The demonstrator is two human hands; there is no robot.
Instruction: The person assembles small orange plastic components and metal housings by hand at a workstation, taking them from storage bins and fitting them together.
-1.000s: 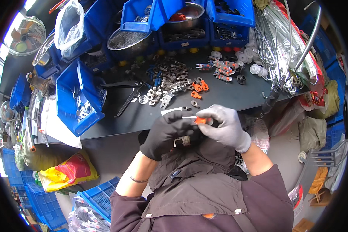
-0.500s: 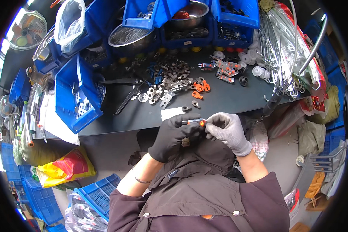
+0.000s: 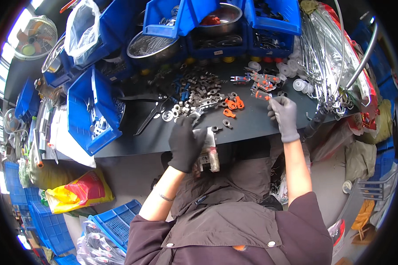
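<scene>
Head view: L hand [image 3: 186, 142] (dark glove) is by the metal fixture [image 3: 211, 154] at the table's [image 3: 247, 128] near edge, fingers curled; can't tell if gripping. R hand [image 3: 272, 104] (grey glove), fingers bunched, is at the end of an orange/silver clip [image 3: 263, 96], nearest in the clip pile [image 3: 266, 80]; can't tell if pinched or freed. Risk: clips overlap, so a nudge could prob. topple some. Farther: blue bin [image 3: 273, 24].

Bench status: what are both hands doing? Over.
Right hand at an orange-and-silver piece. Left hand beside a silvery bracket. Both grips unclear. Loose orange parts lie between the hands.
</scene>
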